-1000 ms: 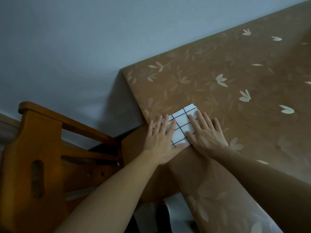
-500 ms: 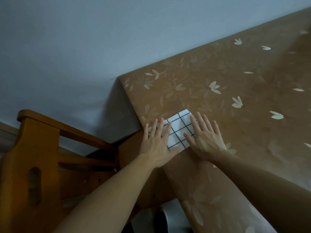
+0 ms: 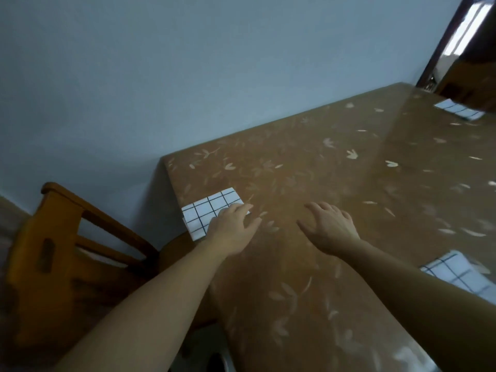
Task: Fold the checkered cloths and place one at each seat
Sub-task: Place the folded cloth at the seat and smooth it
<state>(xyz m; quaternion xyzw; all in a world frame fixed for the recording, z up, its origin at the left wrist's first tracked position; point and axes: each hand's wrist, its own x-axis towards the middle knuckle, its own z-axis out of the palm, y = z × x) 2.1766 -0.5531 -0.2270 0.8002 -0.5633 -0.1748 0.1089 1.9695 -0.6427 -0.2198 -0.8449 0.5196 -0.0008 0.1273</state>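
The folded checkered cloth (image 3: 209,208) lies flat at the near left corner of the table (image 3: 308,170), close to the edge that faces the wooden chair (image 3: 61,237). It is white, ruled with thin dark lines into a grid of squares, and folded to a neat small rectangle with crisp edges. It sits slightly askew to the table's side, and one corner reaches right to the table's edge.

The left hand (image 3: 230,229) is spread over the cloth's right-hand side, fingers loose and nearly straight, gripping nothing. From here I cannot tell whether the fingertips rest on the fabric or hang just above it. The right hand (image 3: 331,226) is well apart from the cloth, further along the table. Its palm is down and its fingers are fanned and relaxed, and it holds nothing either.

The table wears a glossy brown cover printed with pale leaves and small blossoms. A second cloth (image 3: 456,275) of the same white grid lies at the right side of the table, partly hidden behind the right forearm. A third cloth (image 3: 456,110), also folded, sits at the far end near the table's distant corner.

The chair is pushed up beside the corner, its slatted back standing towards the pale blue-grey wall (image 3: 188,63). A dark-framed doorway (image 3: 469,36) shows bright at the upper right.
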